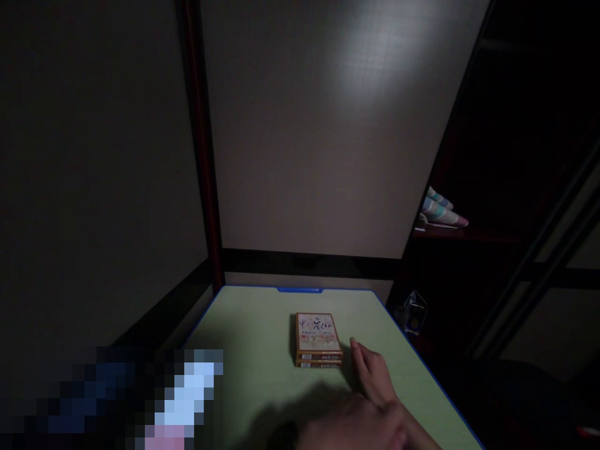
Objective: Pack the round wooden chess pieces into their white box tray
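Note:
Two flat orange-edged boxes, one on top of the other, lie on a pale green tabletop with a blue edge. The upper box has a pale lid with dark Chinese characters. Just right of the boxes is my right hand, apart from them, with a finger stretched out and nothing visible in it. My left hand is nearer the bottom edge, in front of my right wrist. It is dark and smeared, and its fingers cannot be made out. A dark band or cuff shows at its wrist.
A pale panel stands behind the table. To the right, a dark shelf holds patterned cloth. A small clear package lies beside the table's right edge. The lower left is pixelated.

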A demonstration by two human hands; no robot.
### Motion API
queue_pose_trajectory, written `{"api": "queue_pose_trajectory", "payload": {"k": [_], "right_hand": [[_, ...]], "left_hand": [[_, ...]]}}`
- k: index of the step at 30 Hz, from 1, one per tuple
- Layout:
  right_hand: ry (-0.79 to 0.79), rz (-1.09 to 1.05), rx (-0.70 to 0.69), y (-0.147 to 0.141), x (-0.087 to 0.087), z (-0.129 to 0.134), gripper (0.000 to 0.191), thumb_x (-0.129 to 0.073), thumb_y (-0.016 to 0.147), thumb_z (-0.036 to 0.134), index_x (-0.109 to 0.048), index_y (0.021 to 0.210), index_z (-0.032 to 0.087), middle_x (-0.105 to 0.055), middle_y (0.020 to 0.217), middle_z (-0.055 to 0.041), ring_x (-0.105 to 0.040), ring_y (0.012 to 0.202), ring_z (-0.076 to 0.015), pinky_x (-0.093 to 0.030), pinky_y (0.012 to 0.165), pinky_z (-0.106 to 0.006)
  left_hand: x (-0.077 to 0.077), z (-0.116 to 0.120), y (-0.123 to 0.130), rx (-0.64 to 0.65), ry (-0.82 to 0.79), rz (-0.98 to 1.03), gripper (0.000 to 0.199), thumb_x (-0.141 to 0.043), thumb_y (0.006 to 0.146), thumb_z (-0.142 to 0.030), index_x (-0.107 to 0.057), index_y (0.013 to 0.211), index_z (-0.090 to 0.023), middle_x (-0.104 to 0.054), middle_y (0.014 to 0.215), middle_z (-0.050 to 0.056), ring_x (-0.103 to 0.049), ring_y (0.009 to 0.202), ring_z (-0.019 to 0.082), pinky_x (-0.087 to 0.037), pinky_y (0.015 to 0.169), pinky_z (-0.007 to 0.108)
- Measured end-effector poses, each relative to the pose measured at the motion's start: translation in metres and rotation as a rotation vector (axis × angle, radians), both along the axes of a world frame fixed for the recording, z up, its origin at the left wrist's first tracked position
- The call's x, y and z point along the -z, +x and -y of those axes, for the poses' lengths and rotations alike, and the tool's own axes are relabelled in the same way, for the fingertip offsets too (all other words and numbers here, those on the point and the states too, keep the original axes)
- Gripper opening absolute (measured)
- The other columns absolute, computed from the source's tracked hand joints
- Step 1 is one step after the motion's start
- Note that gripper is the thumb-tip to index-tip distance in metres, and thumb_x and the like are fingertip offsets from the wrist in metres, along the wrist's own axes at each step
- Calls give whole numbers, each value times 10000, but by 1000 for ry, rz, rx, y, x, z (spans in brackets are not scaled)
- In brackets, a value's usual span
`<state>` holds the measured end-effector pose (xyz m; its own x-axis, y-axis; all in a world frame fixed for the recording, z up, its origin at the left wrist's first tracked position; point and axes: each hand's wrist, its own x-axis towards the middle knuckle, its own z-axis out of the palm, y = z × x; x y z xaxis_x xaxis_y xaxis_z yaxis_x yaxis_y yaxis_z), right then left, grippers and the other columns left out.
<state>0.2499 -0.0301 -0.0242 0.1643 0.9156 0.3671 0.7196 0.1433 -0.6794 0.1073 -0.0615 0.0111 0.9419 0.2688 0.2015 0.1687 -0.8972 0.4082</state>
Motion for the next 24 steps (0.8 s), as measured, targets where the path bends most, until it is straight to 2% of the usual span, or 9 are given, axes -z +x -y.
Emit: {"api": "queue_pose_trajectory", "payload": {"k": [2,4,5,6,8,13,17,20,24], "right_hand": [[-23,-8,-12,2,0,-2,705,-185,930,722,-562,633,206,-637,581,-48,-569,544,-185,-393,564,-279],[-65,15,-24,3,-1,-7,719,-169,942,705,-597,666,196,-664,614,-60,-595,581,-196,-402,588,-280],[-96,39,-29,3,-3,-11,730,-161,950,691,-622,690,189,-683,641,-71,-611,610,-203,-410,609,-281],[-135,68,-35,2,-5,-15,744,-152,958,677,-647,714,179,-702,674,-87,-628,641,-209,-417,631,-282],[-220,119,-51,-1,-11,-24,772,-135,977,639,-694,764,149,-735,762,-130,-661,716,-218,-431,686,-279],[-308,237,-17,-10,-19,-32,733,-159,1017,541,-743,932,105,-752,947,-199,-699,869,-240,-433,729,-276],[-302,316,8,-10,-14,-25,743,-128,1026,513,-751,920,122,-756,925,-195,-708,856,-250,-435,725,-292],[-314,358,34,-6,-12,-22,722,-122,1040,445,-746,881,120,-756,902,-191,-708,842,-244,-432,729,-292],[-320,401,43,-4,-14,-22,643,-162,1045,358,-735,881,117,-755,896,-180,-704,841,-234,-419,722,-284]], "left_hand": [[-12,-21,-21,-252,12,20,360,-258,1029,-243,-589,1120,-135,-672,1043,148,-658,910,233,-518,751,369],[-23,-42,-44,-696,-5,9,294,-310,1014,-250,-596,1049,-193,-714,952,76,-671,856,193,-491,734,293],[-27,-52,-55,-855,-10,-32,295,-308,1008,-238,-600,1028,-198,-725,949,69,-678,841,184,-482,725,276],[-30,-60,-64,-984,10,-72,304,-303,1005,-237,-603,1037,-198,-731,974,77,-685,869,190,-479,737,275],[-30,-74,-77,-1140,54,-149,327,-301,1002,-264,-620,1025,-194,-740,986,92,-693,910,215,-480,750,291],[-9,-85,-83,-1167,83,-224,439,-217,1013,-286,-645,1028,-190,-746,1002,98,-705,918,219,-493,750,307],[6,-80,-82,-1060,129,-245,471,-223,1005,-285,-682,969,-185,-751,982,105,-711,881,222,-502,750,318],[7,-76,-83,-1010,138,-247,474,-255,986,-278,-716,932,-182,-754,975,107,-709,879,223,-502,762,315],[3,-73,-83,-1016,141,-258,441,-328,946,-294,-753,917,-178,-757,954,126,-710,864,236,-503,768,326]]}}
